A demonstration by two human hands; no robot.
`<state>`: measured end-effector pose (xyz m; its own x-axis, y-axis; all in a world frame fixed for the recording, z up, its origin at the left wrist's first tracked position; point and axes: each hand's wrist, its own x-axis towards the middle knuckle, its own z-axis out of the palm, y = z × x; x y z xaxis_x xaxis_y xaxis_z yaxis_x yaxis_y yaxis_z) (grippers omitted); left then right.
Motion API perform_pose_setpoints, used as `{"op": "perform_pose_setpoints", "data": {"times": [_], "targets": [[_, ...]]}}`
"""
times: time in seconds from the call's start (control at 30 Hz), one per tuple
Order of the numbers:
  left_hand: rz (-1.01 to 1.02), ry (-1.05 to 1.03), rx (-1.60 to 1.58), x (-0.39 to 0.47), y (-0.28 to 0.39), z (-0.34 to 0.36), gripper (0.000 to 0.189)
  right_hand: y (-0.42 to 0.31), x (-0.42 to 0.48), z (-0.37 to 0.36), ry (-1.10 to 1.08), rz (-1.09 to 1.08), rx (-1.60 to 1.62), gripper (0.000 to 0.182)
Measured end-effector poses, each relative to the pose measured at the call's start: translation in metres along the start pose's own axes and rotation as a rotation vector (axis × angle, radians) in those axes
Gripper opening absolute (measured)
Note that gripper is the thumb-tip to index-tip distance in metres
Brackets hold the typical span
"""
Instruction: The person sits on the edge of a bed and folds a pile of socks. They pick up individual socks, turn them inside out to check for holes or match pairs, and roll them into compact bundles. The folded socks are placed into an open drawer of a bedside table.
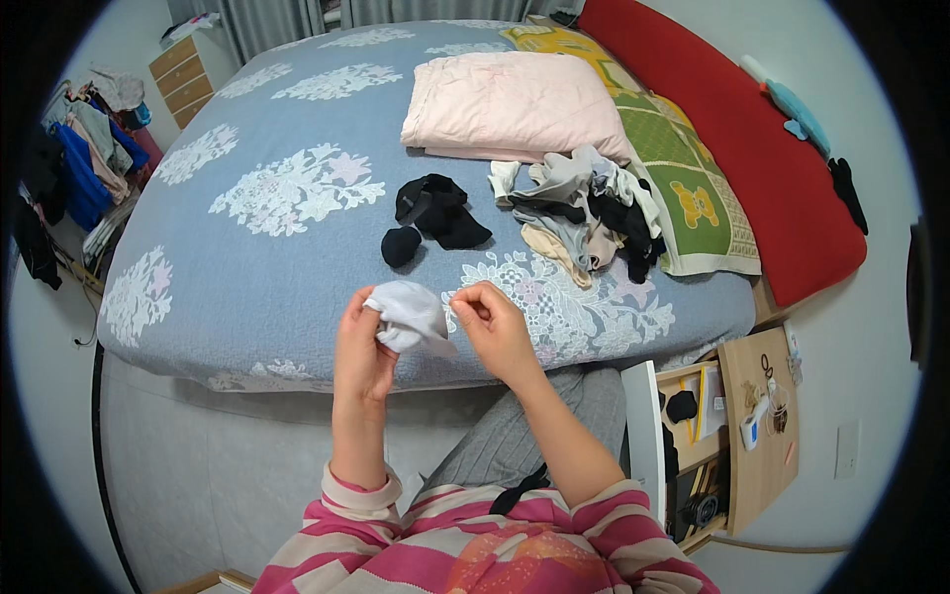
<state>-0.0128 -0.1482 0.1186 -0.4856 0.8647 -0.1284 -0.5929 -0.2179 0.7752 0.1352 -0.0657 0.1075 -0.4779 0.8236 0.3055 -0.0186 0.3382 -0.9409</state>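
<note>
A white sock-like cloth (407, 312) is bunched in my left hand (364, 341), its thumb and fingers closed on the cloth's left side. My right hand (493, 330) is just right of the cloth, fingers curled with thumb and fingertip together; whether it pinches the cloth's edge I cannot tell. Beyond my hands on the bed lie a black rolled ball of cloth (401, 246) and loose black socks (445, 211). Farther right is a tangled pile of socks and small garments (586, 208) in grey, white, black and beige.
A folded pink quilt (512, 104) lies on the blue floral bedspread (297, 275), beside a green and yellow bear-print cloth (668, 171). A red headboard cushion (735, 141) runs along the right. An open drawer (690, 431) stands by a wooden nightstand top (764, 468) at lower right.
</note>
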Motion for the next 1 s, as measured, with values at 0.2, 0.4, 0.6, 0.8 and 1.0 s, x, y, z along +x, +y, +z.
{"op": "perform_pose_setpoints", "data": {"times": [0.2, 0.4, 0.6, 0.8, 1.0], "targets": [[0.027, 0.019, -0.074, 0.009, 0.003, -0.004, 0.02, 0.05, -0.03, -0.02, -0.713, -0.136, -0.548, 0.012], [-0.052, -0.012, -0.171, 0.01, -0.004, 0.005, 0.022, -0.016, -0.007, 0.0, 0.025, -0.287, -0.353, 0.039], [0.242, 0.048, 0.256, 0.026, -0.004, 0.003, 0.021, 0.005, 0.003, -0.024, -0.333, 0.548, 0.768, 0.043], [0.051, -0.053, 0.433, 0.037, -0.008, -0.022, 0.015, 0.034, 0.001, -0.052, -0.242, 0.639, 1.288, 0.042], [-0.341, -0.196, 0.287, 0.049, -0.026, -0.049, 0.011, 0.029, 0.004, -0.052, 0.067, 0.554, 1.513, 0.054]]}}
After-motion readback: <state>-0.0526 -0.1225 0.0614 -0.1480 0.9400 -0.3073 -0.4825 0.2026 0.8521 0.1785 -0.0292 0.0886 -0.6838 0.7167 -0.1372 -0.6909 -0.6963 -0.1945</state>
